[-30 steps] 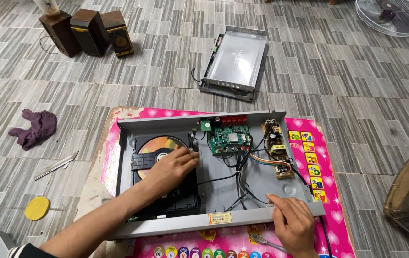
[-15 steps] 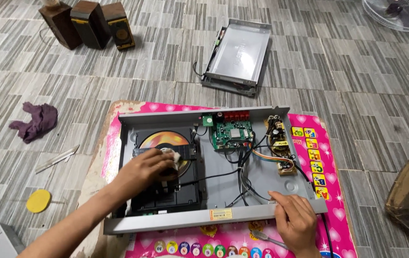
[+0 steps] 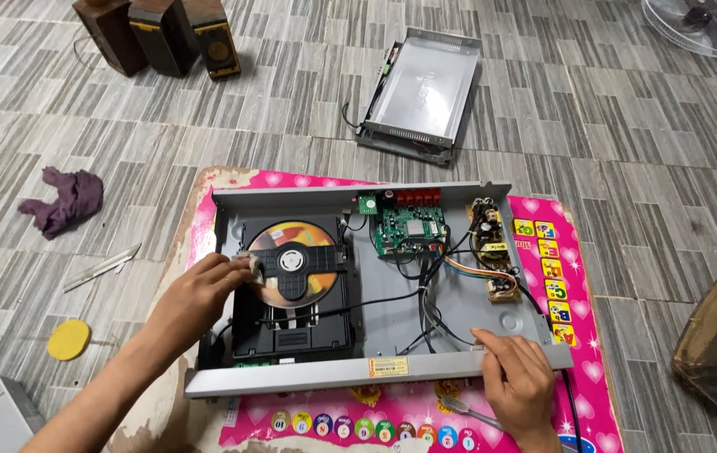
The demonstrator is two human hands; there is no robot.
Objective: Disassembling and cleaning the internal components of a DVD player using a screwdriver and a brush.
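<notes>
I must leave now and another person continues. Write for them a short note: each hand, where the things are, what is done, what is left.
Left hand: fingertips press a small whitish pad onto the left part of the disc in the black disc drive.
Right hand: rests on the front edge of the open player chassis, steadying it.
Things: chassis lies on a pink mat; green circuit board and wires sit beside the drive; removed cover lies on the floor behind; a metal tool lies on the mat by the right hand.
Done: cover off, inside exposed.
Left: disc still in the drive; cover not back on.
</notes>
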